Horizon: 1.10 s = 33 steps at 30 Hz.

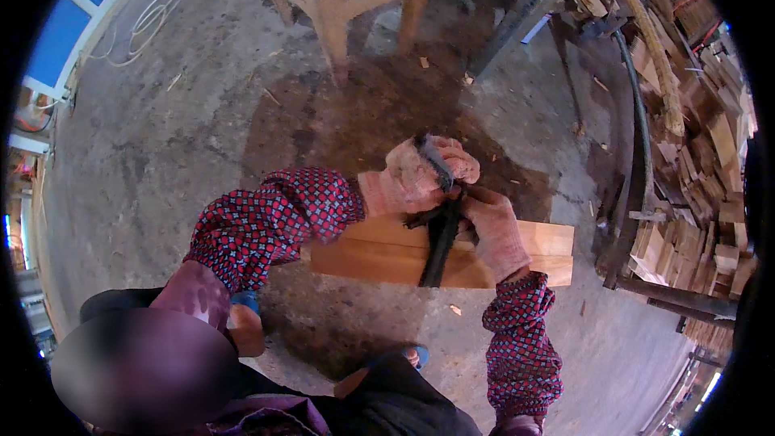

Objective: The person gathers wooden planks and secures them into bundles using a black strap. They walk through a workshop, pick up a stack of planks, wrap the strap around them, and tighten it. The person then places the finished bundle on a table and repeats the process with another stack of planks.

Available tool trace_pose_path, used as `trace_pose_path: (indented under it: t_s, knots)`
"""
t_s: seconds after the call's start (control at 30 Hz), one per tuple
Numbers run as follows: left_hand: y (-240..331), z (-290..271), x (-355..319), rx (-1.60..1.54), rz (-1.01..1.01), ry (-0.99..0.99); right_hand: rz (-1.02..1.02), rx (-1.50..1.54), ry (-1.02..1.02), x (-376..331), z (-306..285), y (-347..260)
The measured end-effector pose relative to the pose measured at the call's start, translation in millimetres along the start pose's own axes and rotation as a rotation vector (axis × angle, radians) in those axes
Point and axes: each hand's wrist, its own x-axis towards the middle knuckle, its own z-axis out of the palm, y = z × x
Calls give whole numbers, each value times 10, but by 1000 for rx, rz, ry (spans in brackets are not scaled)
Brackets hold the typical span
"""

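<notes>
Both my hands wear pale pinkish knit work gloves and meet above some light wooden boards (367, 250). My left hand (413, 178) is closed round a grey, narrow flat piece (437, 163) with a dark end; its exact kind is unclear. Close beside it, my right hand (496, 230) pinches the upper end of a long black strip (441, 246). That strip hangs across the boards, and a shorter dark end sticks out to its left. Where the two hands meet, the fingertips partly hide the strip's top. Patterned red and dark sleeve covers sit on both forearms.
A rough wooden stand (347, 8) is ahead on the stained concrete floor. A metal post (529, 16) leans at its right. Stacked wood offcuts (702, 169) fill the right side behind a metal frame. A white cord (157, 16) lies far left. My sandalled feet are below.
</notes>
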Motion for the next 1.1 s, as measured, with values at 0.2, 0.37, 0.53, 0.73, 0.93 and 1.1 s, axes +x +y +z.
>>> trace_pose_path:
  t_s: [0.2,0.37,0.53,0.73,0.93,1.1]
  knots:
    - [6,33,-61,156,-11,-58,-206,-4,51,-145,90,35]
    - [1,-106,-29,133,-23,-248,-110,-35,41,-41,-21,93]
    - [-291,26,-204,-17,-3,-162,-539,-1262,377,-144,4,-223]
    - [-47,-197,-5,-91,-297,-301,-587,-827,302,-220,-142,-263]
    - [-181,-378,-241,59,-616,-738,-152,-623,175,-722,-243,8]
    - [-481,-1,-617,-445,-581,-388,-151,-165,155,-670,-81,-32]
